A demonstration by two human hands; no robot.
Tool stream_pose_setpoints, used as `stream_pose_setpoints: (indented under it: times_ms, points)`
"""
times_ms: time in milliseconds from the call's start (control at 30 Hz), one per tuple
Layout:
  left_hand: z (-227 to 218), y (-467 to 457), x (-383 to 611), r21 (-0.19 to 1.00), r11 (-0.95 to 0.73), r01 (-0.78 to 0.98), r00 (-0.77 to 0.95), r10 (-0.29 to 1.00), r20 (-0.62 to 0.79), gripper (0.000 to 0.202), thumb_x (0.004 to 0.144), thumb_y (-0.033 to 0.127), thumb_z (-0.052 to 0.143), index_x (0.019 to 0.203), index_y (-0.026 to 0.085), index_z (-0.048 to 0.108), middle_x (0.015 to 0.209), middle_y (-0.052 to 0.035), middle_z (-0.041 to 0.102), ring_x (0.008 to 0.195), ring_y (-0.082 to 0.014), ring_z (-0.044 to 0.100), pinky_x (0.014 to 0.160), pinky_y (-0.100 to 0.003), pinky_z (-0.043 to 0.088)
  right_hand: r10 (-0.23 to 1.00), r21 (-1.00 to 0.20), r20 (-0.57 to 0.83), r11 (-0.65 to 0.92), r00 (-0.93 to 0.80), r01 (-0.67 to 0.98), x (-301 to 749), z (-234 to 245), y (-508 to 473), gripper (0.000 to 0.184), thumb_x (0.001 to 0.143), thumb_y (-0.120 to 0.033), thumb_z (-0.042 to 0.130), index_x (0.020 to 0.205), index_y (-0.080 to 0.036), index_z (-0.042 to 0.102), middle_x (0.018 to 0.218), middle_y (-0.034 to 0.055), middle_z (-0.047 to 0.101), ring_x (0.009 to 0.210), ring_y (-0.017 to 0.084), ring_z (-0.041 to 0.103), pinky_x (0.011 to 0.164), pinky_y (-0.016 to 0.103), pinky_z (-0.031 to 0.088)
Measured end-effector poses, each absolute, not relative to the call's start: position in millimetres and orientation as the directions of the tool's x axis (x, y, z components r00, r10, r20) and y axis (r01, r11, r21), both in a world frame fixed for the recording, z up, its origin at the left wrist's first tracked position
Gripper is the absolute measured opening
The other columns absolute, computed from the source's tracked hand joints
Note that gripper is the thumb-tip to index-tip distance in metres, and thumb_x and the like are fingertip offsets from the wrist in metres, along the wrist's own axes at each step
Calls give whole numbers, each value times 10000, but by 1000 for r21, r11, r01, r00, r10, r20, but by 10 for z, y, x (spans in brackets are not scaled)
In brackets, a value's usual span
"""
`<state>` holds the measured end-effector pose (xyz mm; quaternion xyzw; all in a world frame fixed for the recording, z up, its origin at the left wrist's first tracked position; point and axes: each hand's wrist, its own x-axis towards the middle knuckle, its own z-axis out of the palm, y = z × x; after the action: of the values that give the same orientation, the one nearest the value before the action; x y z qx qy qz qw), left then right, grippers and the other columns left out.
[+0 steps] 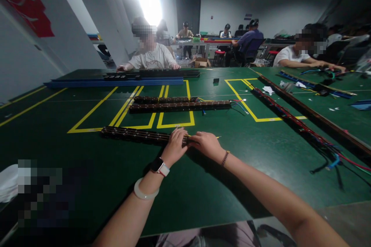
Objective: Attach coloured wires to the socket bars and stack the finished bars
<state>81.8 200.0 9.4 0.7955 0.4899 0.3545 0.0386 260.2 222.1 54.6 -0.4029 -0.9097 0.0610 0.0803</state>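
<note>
A long black strip [133,133] with thin copper-coloured lines along it lies slantwise on the green table in front of me. Around its right part, my left hand [175,142] is closed, fingers over the top. My right hand [207,146] grips the same strip's right end, its fingertips almost meeting the left hand's. A thin yellow wire pokes out beyond the right hand. Both hands cover that end, so its details are hidden. Just behind lie two similar black strips [179,105], with red and blue wires at their right ends.
Yellow tape [189,117] marks rectangles on the green table [116,185]. A blue rail [116,82] lies at the far left, near a seated person [150,56]. Long wired strips [292,119] run along the right. White scraps [268,90] lie beside them. Another person [301,54] works at far right.
</note>
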Motion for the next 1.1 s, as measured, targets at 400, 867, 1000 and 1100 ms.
stream_pose_setpoints:
  times_ms: [400, 867, 1000, 1100]
  points:
    - [112, 1983, 835, 397, -506, 766, 275, 816, 509, 319, 753, 117, 592, 1049, 182, 492, 1091, -93, 580, 1173, -262, 497, 1070, -539, 330, 752, -225, 144, 658, -643, 719, 2522, 446, 2248, 190, 919, -249, 479, 1005, -201, 642, 933, 48, 635, 817, 139, 586, 689, 227, 368]
    - [268, 1848, 901, 257, -419, 871, 225, 805, 548, 240, 821, 412, 580, 848, 177, 540, 894, -96, 600, 895, -259, 561, 794, -426, 460, 781, -354, 139, 613, -609, 706, 3001, 370, 2327, 208, 896, -322, 535, 1016, -190, 642, 963, 57, 590, 790, 126, 581, 676, 225, 403]
    - [358, 1689, 1094, 478, -431, 765, 301, 896, 326, 356, 901, 420, 426, 647, 184, 508, 622, -23, 551, 624, -159, 552, 627, -301, 438, 767, -479, 128, 603, -629, 638, 3009, 400, 2359, 250, 848, -358, 597, 1021, -181, 625, 872, 36, 587, 742, 125, 563, 659, 230, 419]
    - [355, 1630, 1250, 834, -167, 526, 260, 965, 29, 419, 899, 481, 388, 644, 175, 517, 565, -6, 553, 520, -127, 554, 503, -243, 406, 748, -475, 169, 632, -641, 612, 3004, 422, 2487, 271, 836, -362, 605, 1032, -177, 632, 924, 59, 601, 824, 148, 564, 737, 261, 432]
